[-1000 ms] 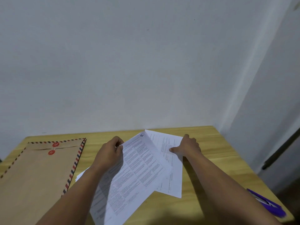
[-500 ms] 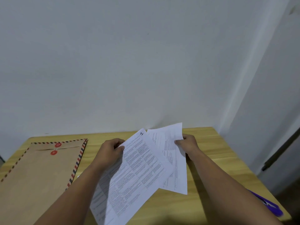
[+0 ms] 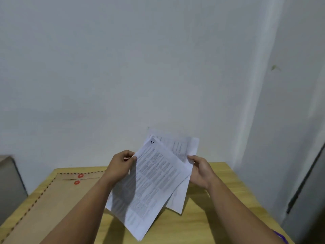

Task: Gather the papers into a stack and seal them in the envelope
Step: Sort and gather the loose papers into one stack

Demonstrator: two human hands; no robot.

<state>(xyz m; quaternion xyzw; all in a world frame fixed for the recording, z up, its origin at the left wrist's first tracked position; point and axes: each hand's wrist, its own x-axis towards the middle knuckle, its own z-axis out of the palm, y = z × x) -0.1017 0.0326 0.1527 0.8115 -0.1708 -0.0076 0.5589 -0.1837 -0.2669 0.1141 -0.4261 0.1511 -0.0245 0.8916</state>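
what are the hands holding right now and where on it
Both hold the papers: the left hand pinches their left edge, the right hand grips their right edge.

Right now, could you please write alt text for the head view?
Two hands hold printed papers fanned above a wooden table: the left hand pinches one edge, the right hand the other. A brown envelope lies flat at the left.

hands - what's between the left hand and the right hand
In the head view, the fanned papers span the gap: the left hand pinches their left edge and the right hand holds their right edge.
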